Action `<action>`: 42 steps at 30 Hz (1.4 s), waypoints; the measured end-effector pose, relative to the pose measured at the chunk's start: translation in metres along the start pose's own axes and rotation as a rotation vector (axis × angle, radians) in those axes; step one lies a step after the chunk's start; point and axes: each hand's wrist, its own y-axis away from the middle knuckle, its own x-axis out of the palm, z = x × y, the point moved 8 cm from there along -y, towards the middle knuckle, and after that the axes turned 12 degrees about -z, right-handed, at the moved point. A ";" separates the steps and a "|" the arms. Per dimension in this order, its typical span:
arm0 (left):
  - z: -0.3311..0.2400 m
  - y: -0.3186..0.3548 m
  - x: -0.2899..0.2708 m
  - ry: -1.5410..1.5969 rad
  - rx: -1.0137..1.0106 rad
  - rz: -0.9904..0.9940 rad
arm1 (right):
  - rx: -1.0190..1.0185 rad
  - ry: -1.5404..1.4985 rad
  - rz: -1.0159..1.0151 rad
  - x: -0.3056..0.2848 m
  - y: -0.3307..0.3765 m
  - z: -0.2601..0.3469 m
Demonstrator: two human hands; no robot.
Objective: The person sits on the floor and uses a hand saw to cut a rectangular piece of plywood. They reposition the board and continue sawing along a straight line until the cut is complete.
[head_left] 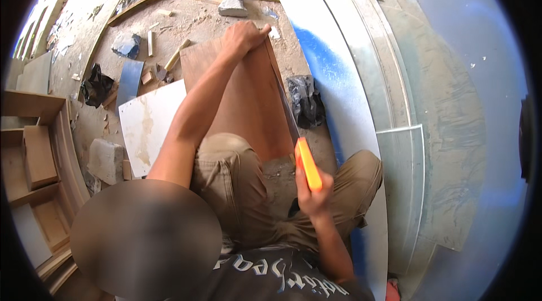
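Observation:
A brown wooden board (254, 95) lies in front of my knees. My left hand (245, 36) is closed on its far right corner, thumb pointing right; the undersides of the fingers are hidden. My right hand (314, 196) grips the orange-and-yellow handle (307, 164) of a handsaw, between my knees. The saw's thin blade appears nearly edge-on along the right side of the board. A white panel (152, 126) with brown stains sits under or beside the board, left of my left forearm.
A long white-and-blue sheet (333, 75) and stacked glass panes (401, 171) lie to the right. A black plastic bag (306, 100) is beside the board. Stone blocks (232, 4) and wood scraps litter the floor. Wooden drawers or cabinet parts (42, 157) stand at left.

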 end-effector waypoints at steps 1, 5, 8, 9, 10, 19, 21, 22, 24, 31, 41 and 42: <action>-0.001 -0.001 -0.002 -0.003 -0.013 0.012 | 0.040 -0.064 -0.044 0.003 -0.017 0.015; -0.013 -0.007 0.000 -0.056 0.025 0.061 | -0.010 -0.057 -0.019 -0.004 0.016 0.019; -0.012 -0.005 -0.003 -0.019 -0.012 0.007 | 0.036 -0.006 -0.011 -0.052 0.065 0.039; -0.021 0.002 -0.008 -0.020 -0.011 0.010 | -0.022 -0.006 -0.054 -0.059 0.074 0.040; -0.026 0.003 -0.007 -0.009 -0.002 0.002 | -0.079 -0.004 -0.098 -0.063 0.079 0.039; 0.010 -0.013 0.012 -0.002 -0.022 0.022 | -0.030 -0.056 0.026 0.003 0.015 0.022; 0.013 -0.009 0.001 0.034 -0.135 0.124 | -0.001 -0.062 -0.038 -0.054 0.057 0.056; 0.013 -0.009 0.003 0.008 -0.102 0.071 | 0.144 -0.002 0.050 -0.076 0.073 0.055; 0.004 -0.026 0.000 -0.037 -0.016 -0.070 | 0.079 0.036 0.027 -0.083 0.075 0.055; 0.028 -0.022 -0.017 -0.042 -0.115 -0.126 | 0.131 -0.068 -0.005 -0.030 0.020 0.016; -0.036 -0.025 0.000 0.021 -0.021 -0.034 | 0.135 -0.081 -0.028 -0.040 0.033 0.034; -0.037 -0.020 0.001 -0.010 0.010 -0.082 | 0.147 -0.085 -0.028 -0.043 0.033 0.032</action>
